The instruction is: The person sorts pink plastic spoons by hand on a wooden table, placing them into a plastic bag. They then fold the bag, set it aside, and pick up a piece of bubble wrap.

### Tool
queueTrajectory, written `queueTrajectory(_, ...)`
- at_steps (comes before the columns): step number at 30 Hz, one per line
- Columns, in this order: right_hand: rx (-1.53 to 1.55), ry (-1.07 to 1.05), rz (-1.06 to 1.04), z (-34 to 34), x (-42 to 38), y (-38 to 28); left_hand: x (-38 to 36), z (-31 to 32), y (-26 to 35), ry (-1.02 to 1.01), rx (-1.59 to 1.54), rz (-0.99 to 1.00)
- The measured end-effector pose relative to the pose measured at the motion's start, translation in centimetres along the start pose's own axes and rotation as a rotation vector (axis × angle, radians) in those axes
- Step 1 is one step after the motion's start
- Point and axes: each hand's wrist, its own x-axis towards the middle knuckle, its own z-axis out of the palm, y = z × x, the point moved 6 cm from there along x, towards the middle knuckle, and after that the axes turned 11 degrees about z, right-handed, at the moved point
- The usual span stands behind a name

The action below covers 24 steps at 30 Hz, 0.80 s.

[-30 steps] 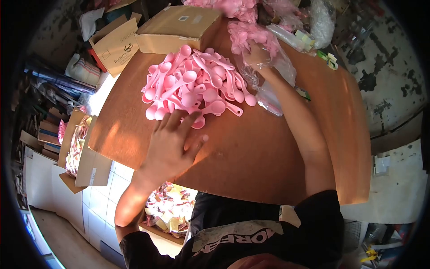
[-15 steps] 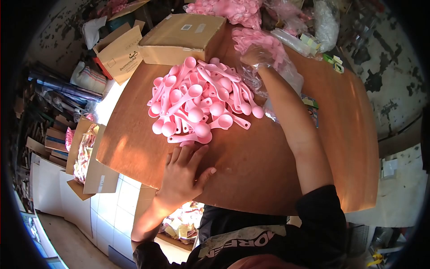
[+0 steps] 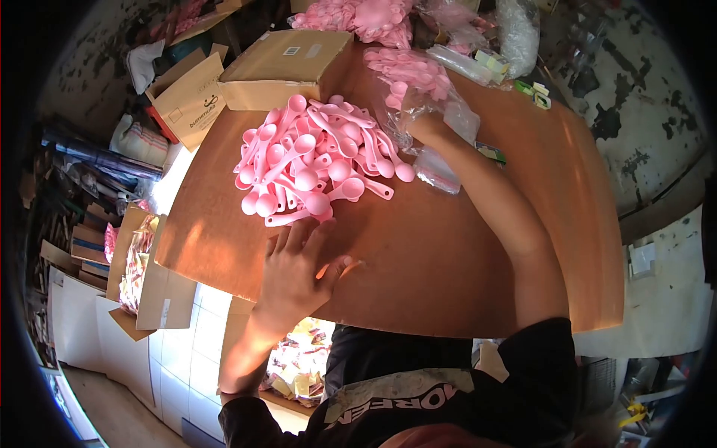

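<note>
A heap of pink plastic measuring spoons (image 3: 306, 160) lies on the brown wooden table. My left hand (image 3: 293, 276) rests at the heap's near edge, palm down with its fingers apart, the fingertips right at the nearest spoons. Farther back on the right, my right hand (image 3: 424, 127) is at the mouth of a clear plastic bag (image 3: 461, 119) that holds more pink spoons (image 3: 411, 71). Thin plastic covers its fingers, so I cannot tell what they grip. One spoon (image 3: 396, 94) stands up just beyond these fingers.
A closed cardboard box (image 3: 287, 67) stands behind the heap. Another pile of bagged pink spoons (image 3: 358, 21) lies at the back. A clear plastic roll (image 3: 517, 37) and a green item (image 3: 533, 92) are at the far right. Open cartons (image 3: 157, 287) of small packets stand below the table's left edge.
My right hand has drawn back toward me at the bag, and a spoon now shows beyond its fingers. The left hand stays by the heap. The whole view has shifted slightly.
</note>
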Motion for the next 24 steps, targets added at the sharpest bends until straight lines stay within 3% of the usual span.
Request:
queueTrajectory(2,0.344,0.003,-0.066,-0.4,-1.2,1.1,0.5,-0.5,1.4,0.036,-0.059,0.046)
queueTrajectory(4,0.454,-0.197,0.088,-3.2,-2.6,2.3,0.9,-0.2,2.5,0.054,-0.16,0.068)
queueTrajectory(7,0.648,-0.226,0.174,-4.7,-4.1,5.1,2.0,0.6,4.2,0.071,-0.331,0.114)
queueTrajectory(9,1.256,-0.667,0.285,-3.6,-5.8,6.3,2.9,0.9,5.2,0.068,-0.4,0.141)
queueTrajectory(10,1.253,-0.661,0.288,-3.7,-6.7,7.4,3.5,1.2,5.4,0.05,-0.54,0.101)
queueTrajectory(12,1.623,-0.854,0.289,-5.5,-11.4,7.9,4.7,2.2,5.7,0.04,-0.678,0.067)
queueTrajectory(14,1.762,-0.928,0.261,-5.7,-14.6,8.3,5.6,5.2,4.9,0.099,-1.2,-0.134)
queueTrajectory(15,1.779,-0.922,0.232,-5.6,-15.7,8.2,6.0,6.7,5.3,0.028,-1.365,-0.296)
queueTrajectory(16,1.754,-0.943,0.214,-5.6,-16.9,7.9,7.0,7.1,6.1,0.031,-1.366,-0.301)
queueTrajectory(18,1.734,-0.762,0.14,-5.7,-18.5,6.6,8.3,9.6,8.1,-0.093,-1.717,-0.564)
queueTrajectory(21,1.629,-0.592,0.317,-4.8,-20.2,5.8,9.4,12.4,9.4,-0.014,-1.796,-0.746)
queueTrajectory(24,1.748,-0.576,0.317,-3.9,-19.7,6.0,10.1,13.9,8.6,0.06,-1.76,-0.667)
